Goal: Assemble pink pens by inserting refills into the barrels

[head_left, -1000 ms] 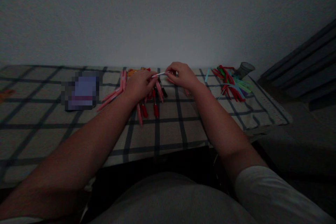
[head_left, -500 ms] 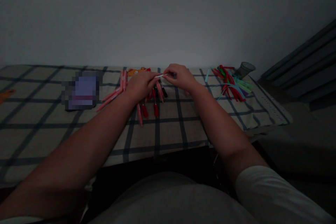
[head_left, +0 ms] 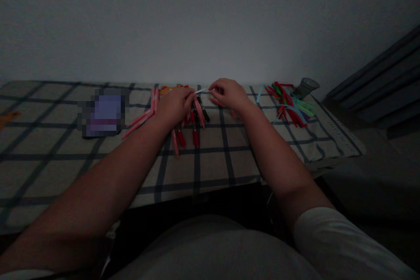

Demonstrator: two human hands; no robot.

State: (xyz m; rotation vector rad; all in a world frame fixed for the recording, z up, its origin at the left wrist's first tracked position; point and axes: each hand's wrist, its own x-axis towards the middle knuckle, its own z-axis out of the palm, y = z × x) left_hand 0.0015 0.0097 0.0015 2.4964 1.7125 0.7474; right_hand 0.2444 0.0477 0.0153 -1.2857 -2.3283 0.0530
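A thin white strip (head_left: pixel 201 91), likely paper, stretches between my two hands above the table. My left hand (head_left: pixel 175 104) pinches its left end between thumb and fingers. At its right end, the fingertips of my right hand (head_left: pixel 229 94) are closed on it. Below and beside my left hand lie several pink pens (head_left: pixel 139 120), partly covered by the hand. Red-capped pens (head_left: pixel 195 138) and a black pen (head_left: pixel 204 113) lie among them. More pink pens (head_left: pixel 233 114) show under my right hand.
A checked cloth (head_left: pixel 210 166) covers the table. At left lies a blurred purple item (head_left: pixel 105 113). To the right are a heap of coloured strips (head_left: pixel 288 105) and a tipped clear cup (head_left: pixel 307 87). A wall (head_left: pixel 210 22) stands behind.
My hands have drawn slightly apart, the right one shifting a little to the right. More of the white strip shows between them.
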